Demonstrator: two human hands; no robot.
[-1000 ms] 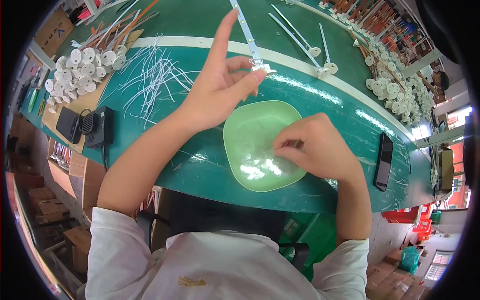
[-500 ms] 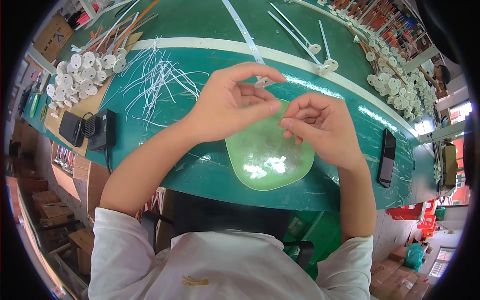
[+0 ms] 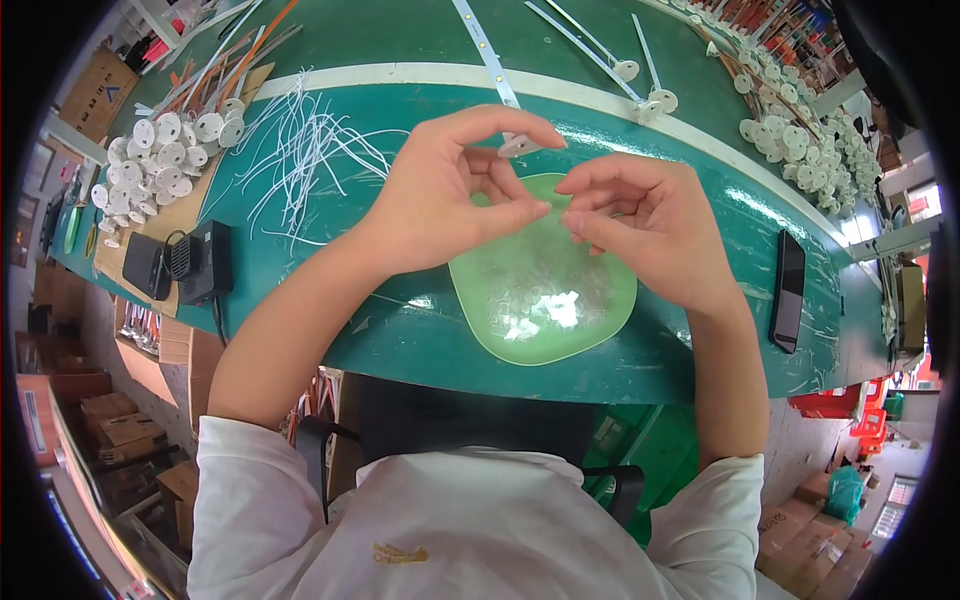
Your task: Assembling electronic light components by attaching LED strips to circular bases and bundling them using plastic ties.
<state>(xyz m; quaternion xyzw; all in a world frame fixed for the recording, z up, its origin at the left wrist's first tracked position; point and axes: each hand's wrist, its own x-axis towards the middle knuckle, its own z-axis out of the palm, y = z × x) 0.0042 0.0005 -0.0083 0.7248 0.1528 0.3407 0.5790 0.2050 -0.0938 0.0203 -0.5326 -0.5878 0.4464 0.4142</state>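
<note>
My left hand (image 3: 450, 190) hovers over the far left edge of a light green shallow dish (image 3: 475, 325), index finger and thumb spread apart, other fingers curled. Within its curve appears a white disc (image 3: 517, 146) at the end of a light strip (image 3: 487, 50); whether the hand touches it I cannot tell. My right hand (image 3: 650, 225) is over the dish's far right side, fingers bent and thumb close to them. Anything pinched there is too small to make out. Small clear, shiny pieces (image 3: 545, 312) lie in the dish.
White wires (image 3: 310, 150) lie loose left of my left hand. Disc-ended strips are heaped at far left (image 3: 150, 165) and far right (image 3: 805, 135). A black boxy device (image 3: 205, 262) stands at left, a phone (image 3: 788, 290) at right. Several strips (image 3: 590, 55) lie beyond a white ledge (image 3: 400, 73).
The whole view has shifted slightly, table items appearing higher. My right thumb and index finger are a little farther apart. My left hand keeps nearly the same pose.
</note>
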